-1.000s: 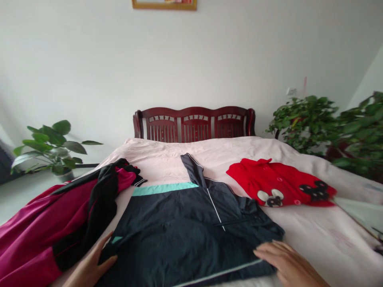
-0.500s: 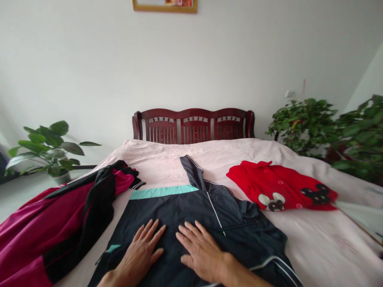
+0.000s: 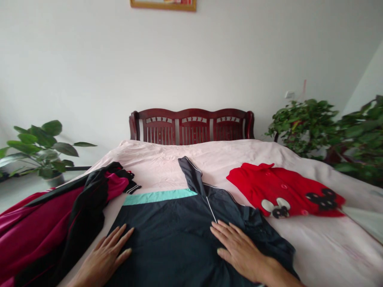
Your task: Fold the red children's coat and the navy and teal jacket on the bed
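A dark navy jacket (image 3: 167,227) with a turquoise band and white piping lies spread on the bed in front of me. One sleeve points up toward the headboard. My left hand (image 3: 104,255) rests palm down with fingers spread at the jacket's left edge. Flat on the cloth to the right, below the white piping, is my right hand (image 3: 236,247), its fingers stretched out. Neither hand grips anything. The jacket's lower part runs out of view.
A magenta and black garment (image 3: 44,223) lies at the left. Folded red clothing (image 3: 281,187) with mouse-like patches sits at the right. Beneath is a pink bedsheet (image 3: 161,167); a dark red wooden headboard (image 3: 194,125) stands behind. Potted plants (image 3: 44,147) flank the bed.
My hands have moved apart across the jacket, the left one to the left and the right one to the right. The cloth between them looks flatter.
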Demonstrator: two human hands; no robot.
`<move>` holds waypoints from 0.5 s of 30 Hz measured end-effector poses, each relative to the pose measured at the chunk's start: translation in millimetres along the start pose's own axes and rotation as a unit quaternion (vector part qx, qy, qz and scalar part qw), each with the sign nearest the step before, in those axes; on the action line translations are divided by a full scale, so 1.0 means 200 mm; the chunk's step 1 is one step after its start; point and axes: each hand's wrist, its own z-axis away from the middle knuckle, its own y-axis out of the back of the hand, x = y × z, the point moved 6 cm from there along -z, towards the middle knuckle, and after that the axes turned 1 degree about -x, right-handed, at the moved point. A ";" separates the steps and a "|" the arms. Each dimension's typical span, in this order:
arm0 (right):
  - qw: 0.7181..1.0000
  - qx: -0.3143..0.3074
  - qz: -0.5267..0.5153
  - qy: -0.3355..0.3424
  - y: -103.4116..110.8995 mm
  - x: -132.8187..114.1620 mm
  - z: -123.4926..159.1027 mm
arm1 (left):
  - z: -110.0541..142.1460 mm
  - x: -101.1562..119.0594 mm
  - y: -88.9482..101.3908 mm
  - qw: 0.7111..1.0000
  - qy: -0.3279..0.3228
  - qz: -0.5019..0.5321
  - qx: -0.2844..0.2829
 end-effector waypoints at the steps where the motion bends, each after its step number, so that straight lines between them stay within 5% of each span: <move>1: 1.000 -0.003 -0.009 -0.017 0.03 0.02 -0.02 | -0.02 -0.02 0.01 1.000 0.014 -0.001 0.000; 8: 0.986 0.094 -0.048 -0.132 0.27 0.23 -0.43 | -0.33 -0.05 0.16 0.999 0.032 -0.025 0.027; 15: 0.962 0.082 -0.020 -0.258 0.25 0.45 -0.84 | -0.75 -0.15 0.23 0.996 0.031 0.032 0.071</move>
